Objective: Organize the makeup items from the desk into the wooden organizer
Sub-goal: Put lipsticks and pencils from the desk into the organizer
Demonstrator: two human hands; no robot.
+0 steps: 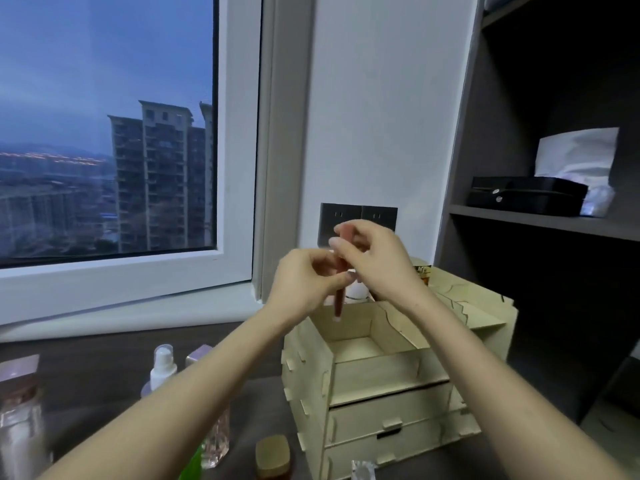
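Our bare forearms rise from the frame's bottom edge and meet at centre, where the left hand (304, 282) pinches the middle of a slim reddish tube (337, 305) and the right hand (375, 258) curls its fingers round the tube's top. The tube hangs upright, its white tip over the open top compartment of the wooden organizer (381, 372), which stands at 5 o'clock from the hands. Between 7 and 8 o'clock, on the dark desk (104, 368), stand a white spray bottle (162, 367), a glass bottle (17, 420) and a gold-capped jar (273, 453).
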